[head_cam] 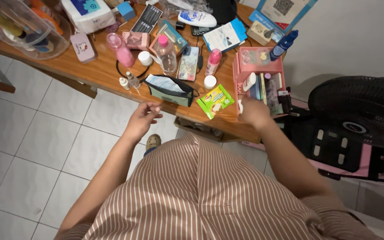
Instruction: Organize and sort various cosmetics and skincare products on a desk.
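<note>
Pink organizer (258, 66) at right hand (254, 112)

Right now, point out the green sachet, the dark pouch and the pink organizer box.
green sachet (215, 100), head view, middle of its front.
dark pouch (170, 94), head view, front panel.
pink organizer box (236, 75), head view, left wall.

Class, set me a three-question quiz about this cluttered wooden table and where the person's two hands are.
1. True or false: the left hand is holding the green sachet.
2. Which thing is the right hand nearest to? A) pink organiser box B) clear plastic tub C) black fan
3. What lies on the table just beyond the left hand?

Key
1. False: it hovers empty over the table's edge, fingers loosely curled.
2. A: it is at the box's front; its grip is too blurred to judge.
3. The dark green pouch, open at the top.
</note>
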